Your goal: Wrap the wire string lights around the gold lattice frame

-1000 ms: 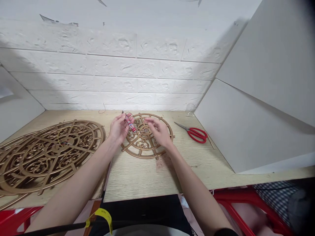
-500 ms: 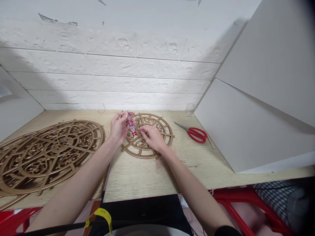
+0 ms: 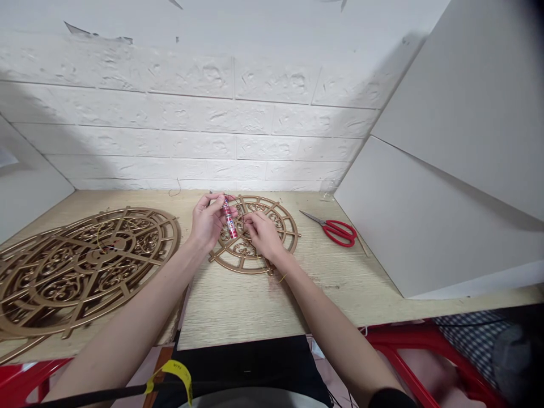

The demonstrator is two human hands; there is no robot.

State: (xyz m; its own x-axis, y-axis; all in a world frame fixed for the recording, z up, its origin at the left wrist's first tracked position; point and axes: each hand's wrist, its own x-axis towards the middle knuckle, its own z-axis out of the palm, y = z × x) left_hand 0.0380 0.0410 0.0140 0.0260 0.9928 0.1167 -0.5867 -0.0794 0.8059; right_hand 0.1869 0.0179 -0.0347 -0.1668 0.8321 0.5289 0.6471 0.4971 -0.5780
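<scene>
My left hand [image 3: 207, 222] is closed around a small red patterned tube [image 3: 230, 218], held upright over the left side of a small round gold filigree disc [image 3: 276, 224] on the wooden table. My right hand [image 3: 262, 235] rests over the disc's middle with its fingers pinched right beside the tube, on something thin that I cannot make out. A short yellowish thread end [image 3: 282, 277] shows near my right wrist.
A large gold filigree disc [image 3: 80, 263] lies at the left, with more gold pieces under it. Red-handled scissors [image 3: 335, 229] lie to the right of the small disc. A white panel [image 3: 425, 226] walls off the right side. Red stool frames [image 3: 408, 340] stand below the table edge.
My right hand drew in from the disc's right part to its middle, close against the tube. My left hand turned the tube more upright.
</scene>
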